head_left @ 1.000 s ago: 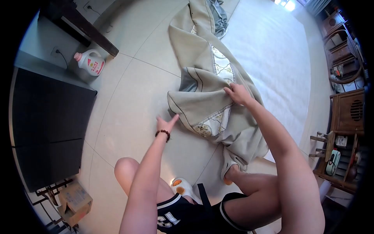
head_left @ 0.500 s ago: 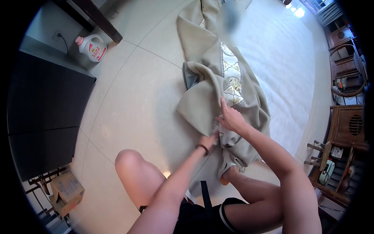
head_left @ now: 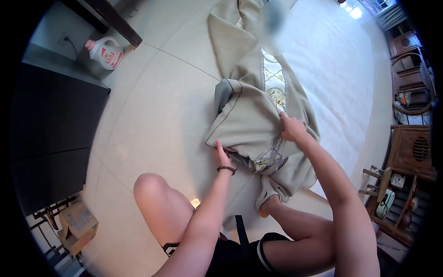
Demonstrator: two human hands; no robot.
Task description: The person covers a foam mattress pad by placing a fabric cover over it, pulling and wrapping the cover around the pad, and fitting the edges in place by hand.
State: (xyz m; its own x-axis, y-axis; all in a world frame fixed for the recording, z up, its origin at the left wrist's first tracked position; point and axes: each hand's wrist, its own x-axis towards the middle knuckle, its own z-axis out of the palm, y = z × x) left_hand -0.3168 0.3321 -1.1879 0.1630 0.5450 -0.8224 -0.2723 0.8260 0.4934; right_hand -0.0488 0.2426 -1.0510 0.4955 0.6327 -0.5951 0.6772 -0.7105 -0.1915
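A beige curtain (head_left: pixel 254 105) with a patterned white-and-gold band (head_left: pixel 276 96) lies bunched on the floor in front of me. Its grey underside shows at one turned-back fold. My left hand (head_left: pixel 222 155), a beaded bracelet at its wrist, grips the near left corner of the cloth, thumb on top and the other fingers partly hidden beneath. My right hand (head_left: pixel 292 129) is closed on the fabric beside the patterned band. Between the hands the cloth is spread, and another bit of patterned trim shows at its near edge.
A white sheet (head_left: pixel 337 78) covers the floor at right, near wooden furniture (head_left: pixel 410 152). At left stand a black cabinet (head_left: pixel 55 129), a cardboard box (head_left: pixel 78 225) and a detergent bottle (head_left: pixel 105 54). My shoe (head_left: pixel 267 196) is close to the cloth's near end.
My left hand has moved left, drawing the curtain corner out and flattening the fold. My right hand has shifted slightly right and now holds the cloth by the band.
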